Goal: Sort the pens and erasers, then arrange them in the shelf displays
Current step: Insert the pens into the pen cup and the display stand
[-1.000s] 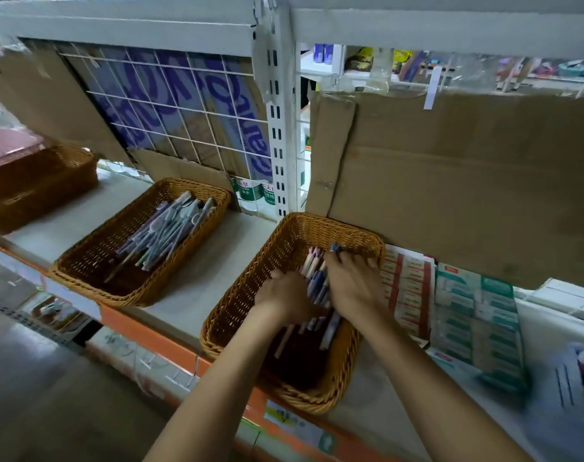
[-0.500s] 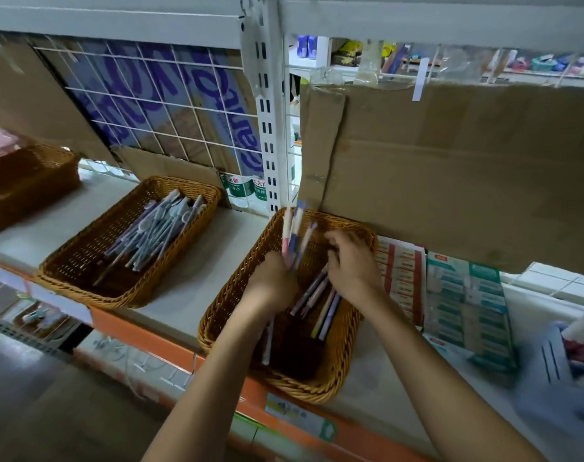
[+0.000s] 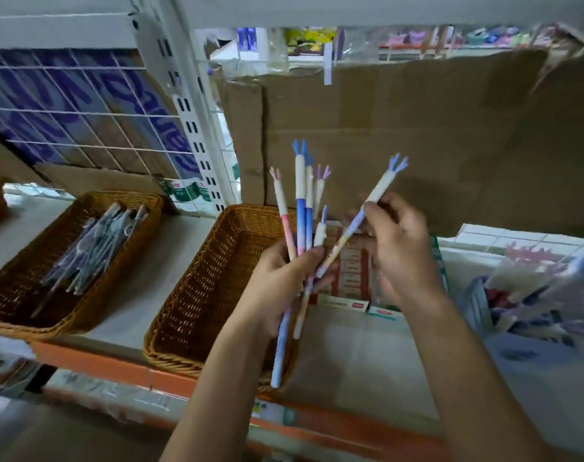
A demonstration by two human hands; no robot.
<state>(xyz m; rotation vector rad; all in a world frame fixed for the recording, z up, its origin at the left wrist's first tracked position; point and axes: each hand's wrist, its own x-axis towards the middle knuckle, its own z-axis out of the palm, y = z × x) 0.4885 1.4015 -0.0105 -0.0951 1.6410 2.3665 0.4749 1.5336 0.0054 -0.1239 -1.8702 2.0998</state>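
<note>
Above a wicker basket (image 3: 197, 295), the left hand (image 3: 280, 278) grips fanned pens (image 3: 300, 208), the right hand (image 3: 400, 251) pinches another pen (image 3: 357, 221); loosely bunched, they could slip.

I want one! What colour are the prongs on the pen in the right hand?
Blue, on the pen the right hand pinches; head view.

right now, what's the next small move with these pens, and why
Probably swing the slanted pen, pinched by the right hand, upright into the bundle the left hand grips: its lower end sits among them, yet its top leans away rightward.
</note>
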